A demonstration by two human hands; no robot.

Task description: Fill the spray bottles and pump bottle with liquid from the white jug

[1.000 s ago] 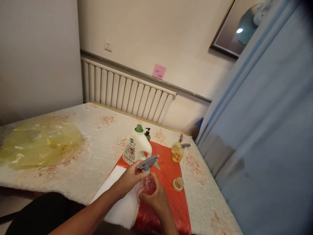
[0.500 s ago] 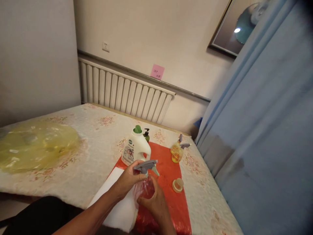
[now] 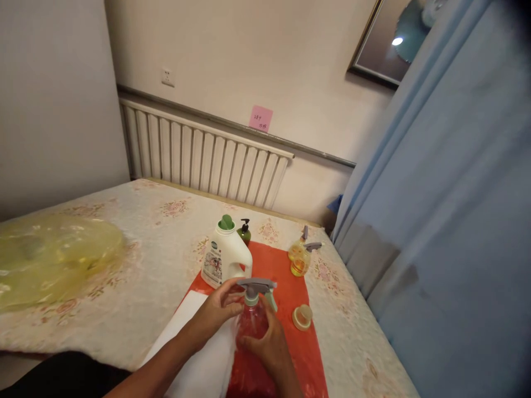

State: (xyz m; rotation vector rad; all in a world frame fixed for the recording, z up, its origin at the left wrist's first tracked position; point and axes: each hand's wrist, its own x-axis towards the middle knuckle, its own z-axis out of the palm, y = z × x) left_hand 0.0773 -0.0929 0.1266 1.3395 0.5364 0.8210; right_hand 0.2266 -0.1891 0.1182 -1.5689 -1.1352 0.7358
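Note:
A clear spray bottle [image 3: 251,320] with a grey trigger head [image 3: 254,286] stands upright between my two hands, over the red sheet. My right hand [image 3: 271,345] is wrapped round the body of the bottle. My left hand [image 3: 218,309] is closed about the back of the trigger head and the neck, its thumb near the collar; some of its fingertips are hidden. Just behind is a white jug [image 3: 224,254] with a handle and a green piece in its mouth. A round pale cap [image 3: 302,317] lies to the right.
On the flowered cover [image 3: 157,249] lies a red sheet [image 3: 286,276] with a white cloth [image 3: 194,354] at its left. Yellow spray bottles [image 3: 299,262] stand back right, a green pump bottle [image 3: 244,233] behind the jug. A yellow plastic bag [image 3: 58,254] lies left; a blue curtain [image 3: 435,210] hangs right.
The trigger head has turned and the bottle stands more upright. My left thumb has shifted down off the collar. The view has shifted slightly.

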